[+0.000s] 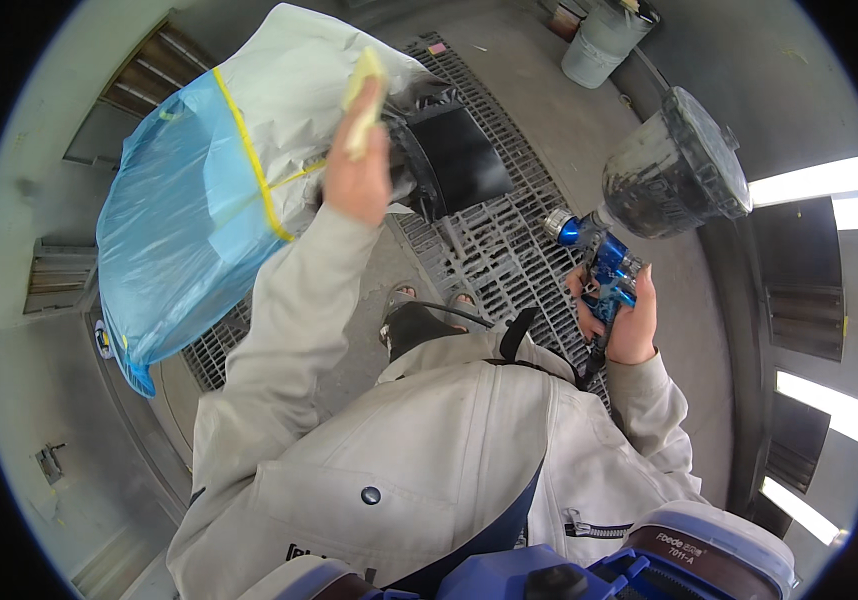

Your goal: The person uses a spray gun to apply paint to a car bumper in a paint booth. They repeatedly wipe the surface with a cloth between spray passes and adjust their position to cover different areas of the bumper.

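My left hand (359,187) is raised in front of the masked vehicle part, fingers closed on a folded pale yellow cloth (361,88); both are slightly blurred. Just right of it is a glossy black panel (461,158), left uncovered at the edge of the masking; I cannot tell whether the cloth touches anything. My right hand (634,322) grips the handle of a blue spray gun (604,258), its fingers round the trigger side. A large, paint-stained grey cup (671,165) with a lid sits on top of the gun, whose nozzle points left.
White sheeting (294,60) and blue plastic film (174,210), joined by yellow tape (246,150), cover the large shape at left. Metal floor grating (489,235) runs beneath. A grey bucket (604,45) stands at the far right. Bright wall lights (824,405) line the right side.
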Demonstrator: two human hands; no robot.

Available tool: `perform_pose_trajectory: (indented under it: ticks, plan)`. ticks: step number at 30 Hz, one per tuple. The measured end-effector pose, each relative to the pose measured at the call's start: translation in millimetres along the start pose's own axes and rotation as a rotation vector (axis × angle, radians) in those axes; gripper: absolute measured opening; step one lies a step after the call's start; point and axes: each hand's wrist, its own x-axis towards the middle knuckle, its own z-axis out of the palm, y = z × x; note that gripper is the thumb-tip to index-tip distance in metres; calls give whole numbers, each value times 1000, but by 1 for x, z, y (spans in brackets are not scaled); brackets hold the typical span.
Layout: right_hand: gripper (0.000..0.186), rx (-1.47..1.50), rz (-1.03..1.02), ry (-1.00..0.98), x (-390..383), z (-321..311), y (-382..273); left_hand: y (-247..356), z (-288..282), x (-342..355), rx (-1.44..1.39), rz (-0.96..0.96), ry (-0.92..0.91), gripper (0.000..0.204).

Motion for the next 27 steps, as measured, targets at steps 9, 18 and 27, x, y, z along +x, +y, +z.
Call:
perform_pose_trajectory:
  ticks: [9,18,27]
  plan:
    - [83,23,-10,-52,-1,8,-9,-43,78,-27,1111,438,-448,69]
    - [81,34,-5,-25,2,7,-6,-75,40,-92,699,191,-1151,55]
    - [79,62,13,-5,-1,0,0,-9,-20,-57,-922,-573,138,50]
